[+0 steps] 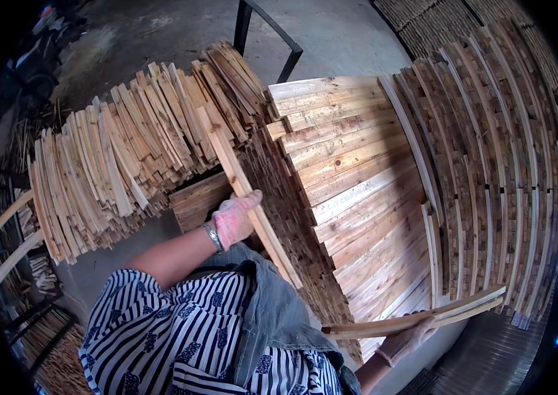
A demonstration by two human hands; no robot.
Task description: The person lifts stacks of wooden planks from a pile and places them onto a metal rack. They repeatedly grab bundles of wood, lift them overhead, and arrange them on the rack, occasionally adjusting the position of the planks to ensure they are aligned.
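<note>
My left hand (236,218), in a pink and white work glove, grips a long pale wooden slat (270,245) around its middle. That slat runs from the loose pile at the upper left down toward my lap. Low on the right, my gloved right hand (412,337) is closed around a pair of wooden slats (470,307) lying nearly level in front of me; its fingers are partly hidden. Between my hands stands a tall stack of boards (351,191), its top layer laid side by side.
A heaped pile of loose slats (107,171) stands to my left. Tight stacks of slats (489,178) rise on the right beside the board stack. A dark metal frame (272,29) stands on the concrete floor (160,26) beyond. Corrugated grey material (489,355) lies at the lower right.
</note>
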